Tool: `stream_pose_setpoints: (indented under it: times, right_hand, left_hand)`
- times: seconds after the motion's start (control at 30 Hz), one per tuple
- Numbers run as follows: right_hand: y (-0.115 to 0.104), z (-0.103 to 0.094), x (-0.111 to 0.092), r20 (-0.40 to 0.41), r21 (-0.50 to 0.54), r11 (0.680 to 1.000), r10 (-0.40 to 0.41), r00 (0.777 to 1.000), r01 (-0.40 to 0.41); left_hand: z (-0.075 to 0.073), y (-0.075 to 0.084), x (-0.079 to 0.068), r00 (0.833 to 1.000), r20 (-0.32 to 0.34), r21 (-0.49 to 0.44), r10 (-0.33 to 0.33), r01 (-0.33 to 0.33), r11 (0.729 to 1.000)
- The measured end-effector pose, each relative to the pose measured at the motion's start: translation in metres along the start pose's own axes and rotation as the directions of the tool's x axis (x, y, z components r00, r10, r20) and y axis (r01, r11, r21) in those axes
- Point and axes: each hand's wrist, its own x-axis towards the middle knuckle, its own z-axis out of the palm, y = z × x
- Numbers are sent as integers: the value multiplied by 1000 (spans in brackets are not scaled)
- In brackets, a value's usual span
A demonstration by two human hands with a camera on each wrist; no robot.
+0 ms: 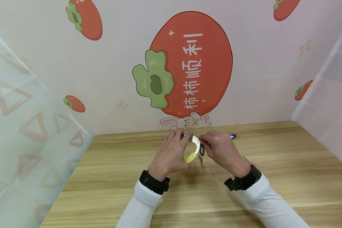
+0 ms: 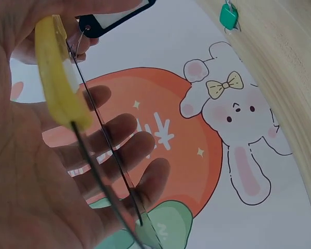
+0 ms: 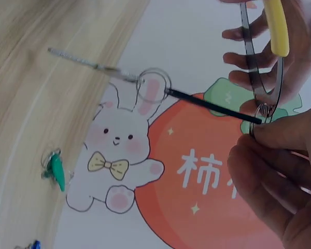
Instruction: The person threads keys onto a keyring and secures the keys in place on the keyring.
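My left hand holds a curved flat metal loop with small holes and a yellow grip, its thumb by the yellow part and fingers over the far side. In the left wrist view those fingers are spread beyond the loop. Against the loop's right side, my right hand pinches a small wire key ring between thumb and fingers. From that ring extends a dark-framed key tag, seen edge-on in the right wrist view. A key hangs from another ring at the tag's far end.
A blue key tag lies on the wooden table beyond my right hand. The right wrist view also shows a green tag with a ring. A small item is partly hidden by my right wrist. Behind stands a printed wall.
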Motion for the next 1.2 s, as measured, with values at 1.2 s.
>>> stream_pose_setpoints:
  times: [1.2]
  right_hand:
    - [-2, -1, 2, 101, 198, 934, 281, 954, -296]
  left_hand:
    - [-3, -1, 1, 998, -50, 28, -28, 29, 999]
